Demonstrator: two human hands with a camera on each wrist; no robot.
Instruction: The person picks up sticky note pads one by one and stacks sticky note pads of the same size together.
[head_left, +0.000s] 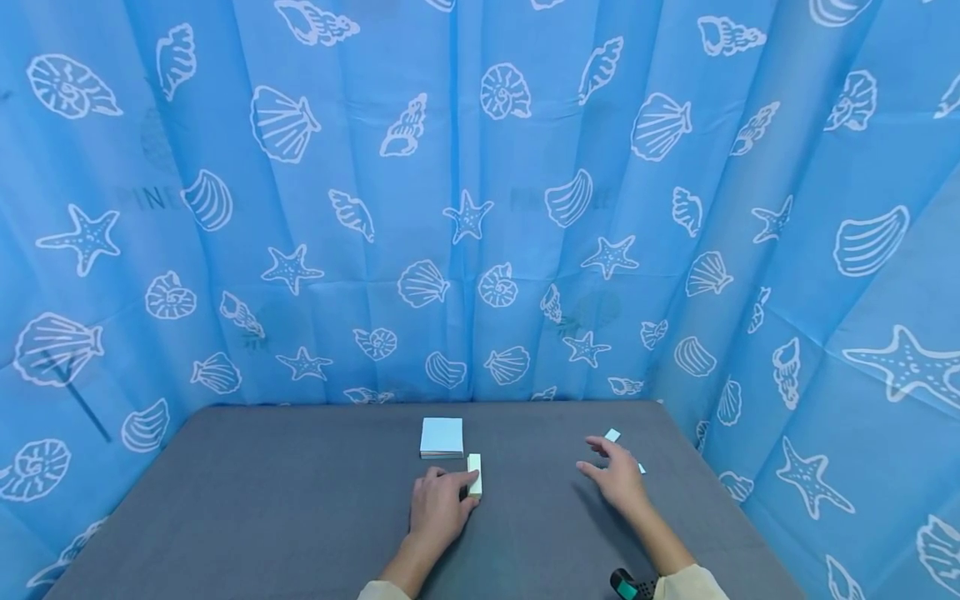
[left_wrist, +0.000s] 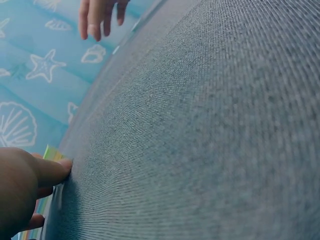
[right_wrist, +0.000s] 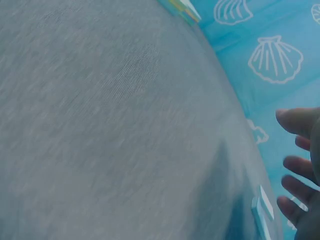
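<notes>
My left hand (head_left: 438,508) pinches a narrow pale yellow-green pad of paper slips (head_left: 475,477) on the grey table, thumb and index finger at its side. Stacked coloured layers show along the edge of this pad (left_wrist: 52,153) in the left wrist view. Just behind it lies a square pale blue stack of paper notes (head_left: 442,437). Off to the right, my right hand (head_left: 618,479) hovers with fingers spread and loosely bent, holding nothing. Beneath and beyond that hand is a small pale item (head_left: 612,435), partly hidden; the right wrist view shows a thin white-and-blue block (right_wrist: 262,215) there.
The grey cloth-covered table (head_left: 285,500) ends at a blue curtain (head_left: 465,208) printed with white shells and starfish, which also runs along both sides. A black band with a green face (head_left: 628,586) is at my right wrist.
</notes>
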